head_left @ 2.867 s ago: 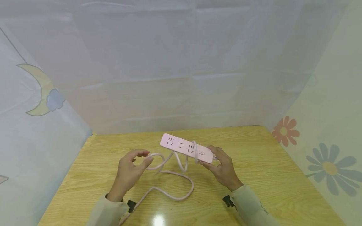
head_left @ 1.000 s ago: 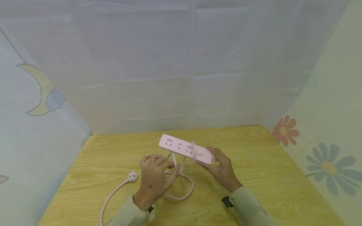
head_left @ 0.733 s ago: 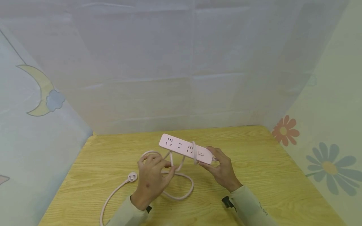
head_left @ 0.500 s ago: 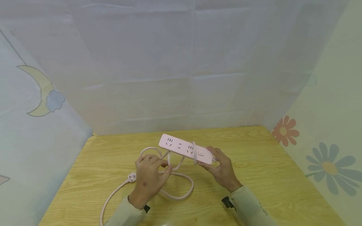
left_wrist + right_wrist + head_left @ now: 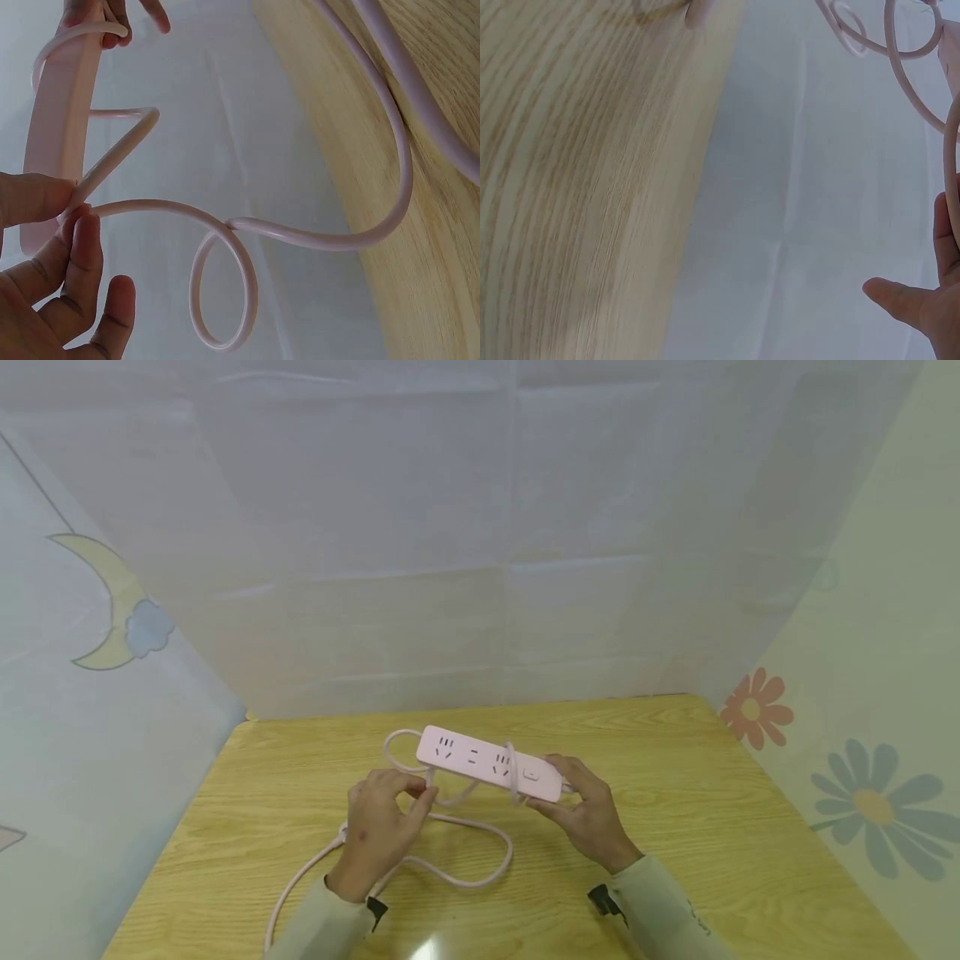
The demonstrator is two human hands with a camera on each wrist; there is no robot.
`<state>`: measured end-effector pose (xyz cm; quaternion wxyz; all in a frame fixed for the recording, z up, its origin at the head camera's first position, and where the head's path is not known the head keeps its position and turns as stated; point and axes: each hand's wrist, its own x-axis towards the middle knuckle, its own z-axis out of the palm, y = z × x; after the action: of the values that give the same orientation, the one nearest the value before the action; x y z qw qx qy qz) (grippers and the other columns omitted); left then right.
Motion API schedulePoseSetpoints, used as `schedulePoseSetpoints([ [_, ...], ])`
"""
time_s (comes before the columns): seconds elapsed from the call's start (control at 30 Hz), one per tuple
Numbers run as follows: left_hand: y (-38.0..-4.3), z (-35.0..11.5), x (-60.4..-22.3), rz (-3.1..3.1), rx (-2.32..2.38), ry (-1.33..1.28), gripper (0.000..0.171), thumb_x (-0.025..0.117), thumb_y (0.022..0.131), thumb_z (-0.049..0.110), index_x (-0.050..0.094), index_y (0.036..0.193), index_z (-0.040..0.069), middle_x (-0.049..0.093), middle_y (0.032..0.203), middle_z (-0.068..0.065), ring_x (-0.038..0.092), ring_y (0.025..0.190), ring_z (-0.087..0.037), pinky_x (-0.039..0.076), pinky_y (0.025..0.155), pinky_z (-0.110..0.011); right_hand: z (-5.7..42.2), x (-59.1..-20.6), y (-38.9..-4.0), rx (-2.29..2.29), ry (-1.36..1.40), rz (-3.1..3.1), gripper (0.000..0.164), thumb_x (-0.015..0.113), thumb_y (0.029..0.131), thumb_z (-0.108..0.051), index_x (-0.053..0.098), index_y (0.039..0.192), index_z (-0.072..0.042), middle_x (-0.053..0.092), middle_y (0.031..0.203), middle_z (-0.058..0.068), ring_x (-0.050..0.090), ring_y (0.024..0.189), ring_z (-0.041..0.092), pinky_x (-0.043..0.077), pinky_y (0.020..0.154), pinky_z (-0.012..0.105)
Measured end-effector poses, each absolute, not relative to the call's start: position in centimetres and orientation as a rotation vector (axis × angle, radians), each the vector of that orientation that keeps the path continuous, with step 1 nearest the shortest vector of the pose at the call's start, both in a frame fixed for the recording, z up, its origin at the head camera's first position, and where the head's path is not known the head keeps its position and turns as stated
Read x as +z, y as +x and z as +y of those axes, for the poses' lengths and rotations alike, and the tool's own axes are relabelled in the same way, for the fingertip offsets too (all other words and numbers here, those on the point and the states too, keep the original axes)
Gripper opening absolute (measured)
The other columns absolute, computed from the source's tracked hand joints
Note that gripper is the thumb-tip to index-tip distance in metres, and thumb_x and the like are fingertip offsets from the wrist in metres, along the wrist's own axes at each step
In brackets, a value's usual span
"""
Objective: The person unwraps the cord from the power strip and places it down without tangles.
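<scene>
A pink power strip (image 5: 468, 757) is held up over the table, tilted down to the right, sockets facing up. My right hand (image 5: 588, 810) grips its switch end. One turn of the pink cord (image 5: 512, 770) wraps round the strip near the switch. At the strip's far left end, my left hand (image 5: 381, 825) pinches the cord between thumb and fingertips, close to the strip's edge. In the left wrist view the cord (image 5: 247, 277) runs from the pinch into a hanging loop. The plug (image 5: 342, 833) is mostly hidden behind the left hand.
The rest of the cord (image 5: 480, 883) curves over the wooden table (image 5: 637, 752) and beneath the left forearm. Pale sheets (image 5: 420, 568) stand behind the table and on both sides, printed with a moon and flowers.
My left hand went right to pinch the cord below the strip, then drew it left to the strip's left end. A cord loop rose there. The strip dipped slightly; my right hand kept its grip.
</scene>
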<state>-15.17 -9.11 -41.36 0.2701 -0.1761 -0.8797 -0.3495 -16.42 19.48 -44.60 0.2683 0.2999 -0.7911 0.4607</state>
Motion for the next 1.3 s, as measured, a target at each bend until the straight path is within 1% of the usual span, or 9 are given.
schedulePoseSetpoints([
  [0.23, -15.9, -9.8, -41.4, -2.361, -0.954, -0.464, 0.011, 0.085, 0.078, 0.005, 0.074, 0.082, 0.006, 0.072, 0.078, -0.002, 0.065, 0.082, -0.026, 0.044, 0.084, -0.062, 19.0, -43.4, -15.7, 1.232, 0.812, -2.145, 0.067, 0.084, 0.062, 0.015, 0.061, 0.124, 0.004, 0.065, 0.113, 0.017, 0.063, 0.101, 0.016, 0.054, 0.081, 0.026],
  [0.4, -16.3, -10.1, -41.4, -2.370, -0.992, -0.449, 0.009, 0.084, 0.080, 0.004, 0.075, 0.083, 0.004, 0.072, 0.080, -0.004, 0.067, 0.081, -0.027, 0.050, 0.081, -0.054, 18.7, -42.1, -14.8, 1.233, 0.827, -2.140, 0.061, 0.083, 0.066, 0.013, 0.060, 0.122, 0.008, 0.065, 0.112, 0.020, 0.063, 0.101, 0.016, 0.054, 0.082, 0.028],
  [0.6, -16.6, -10.7, -41.1, -2.390, -1.092, -0.407, 0.008, 0.081, 0.083, 0.003, 0.075, 0.088, 0.001, 0.074, 0.087, -0.008, 0.069, 0.084, -0.025, 0.057, 0.077, -0.048, 19.4, -44.3, -15.8, 1.244, 0.831, -2.160, 0.064, 0.084, 0.065, 0.012, 0.060, 0.124, 0.005, 0.065, 0.114, 0.018, 0.062, 0.103, 0.015, 0.054, 0.083, 0.027],
  [0.63, -16.6, -10.8, -41.1, -2.395, -1.104, -0.396, 0.008, 0.080, 0.083, 0.003, 0.076, 0.089, 0.001, 0.074, 0.089, -0.009, 0.068, 0.080, -0.022, 0.057, 0.075, -0.046, 19.5, -44.4, -15.9, 1.247, 0.841, -2.156, 0.063, 0.085, 0.066, 0.011, 0.060, 0.124, 0.005, 0.065, 0.114, 0.019, 0.062, 0.103, 0.015, 0.054, 0.084, 0.026],
  [0.67, -16.6, -10.9, -41.0, -2.400, -1.125, -0.388, 0.008, 0.080, 0.084, 0.003, 0.075, 0.091, 0.001, 0.074, 0.090, -0.010, 0.066, 0.072, -0.018, 0.057, 0.069, -0.042, 19.6, -44.6, -16.0, 1.248, 0.848, -2.153, 0.063, 0.085, 0.066, 0.010, 0.060, 0.124, 0.005, 0.065, 0.114, 0.019, 0.062, 0.104, 0.015, 0.053, 0.084, 0.025],
  [0.73, -16.6, -11.1, -40.9, -2.409, -1.170, -0.373, 0.008, 0.078, 0.086, 0.003, 0.075, 0.093, 0.000, 0.074, 0.093, -0.012, 0.056, 0.054, -0.010, 0.053, 0.054, -0.032, 19.7, -44.8, -16.0, 1.250, 0.863, -2.146, 0.062, 0.085, 0.067, 0.009, 0.060, 0.124, 0.005, 0.065, 0.114, 0.019, 0.062, 0.104, 0.015, 0.053, 0.085, 0.024],
  [0.87, -16.7, -11.5, -40.7, -2.386, -1.248, -0.373, 0.008, 0.075, 0.089, 0.004, 0.073, 0.095, -0.002, 0.073, 0.092, -0.016, 0.030, 0.034, 0.002, 0.031, 0.032, -0.020, 19.7, -44.9, -16.1, 1.247, 0.882, -2.141, 0.062, 0.086, 0.067, 0.008, 0.061, 0.123, 0.005, 0.065, 0.114, 0.019, 0.062, 0.106, 0.014, 0.052, 0.087, 0.022],
  [1.0, -16.8, -11.8, -40.6, -2.344, -1.276, -0.393, 0.008, 0.072, 0.091, 0.003, 0.071, 0.096, -0.003, 0.071, 0.090, -0.018, 0.029, 0.034, 0.005, 0.030, 0.030, -0.019, 19.7, -44.9, -16.2, 1.252, 0.904, -2.135, 0.061, 0.085, 0.067, 0.009, 0.060, 0.123, 0.006, 0.065, 0.113, 0.019, 0.062, 0.106, 0.015, 0.052, 0.085, 0.024],
  [1.3, -17.0, -12.2, -39.8, -2.297, -1.319, -0.302, 0.008, 0.069, 0.094, 0.005, 0.068, 0.097, -0.003, 0.071, 0.090, -0.016, 0.027, 0.035, 0.003, 0.027, 0.031, -0.018, 19.8, -44.6, -16.1, 1.265, 0.926, -2.149, 0.065, 0.086, 0.067, 0.007, 0.060, 0.127, 0.001, 0.065, 0.116, 0.015, 0.062, 0.107, 0.016, 0.055, 0.083, 0.030],
])
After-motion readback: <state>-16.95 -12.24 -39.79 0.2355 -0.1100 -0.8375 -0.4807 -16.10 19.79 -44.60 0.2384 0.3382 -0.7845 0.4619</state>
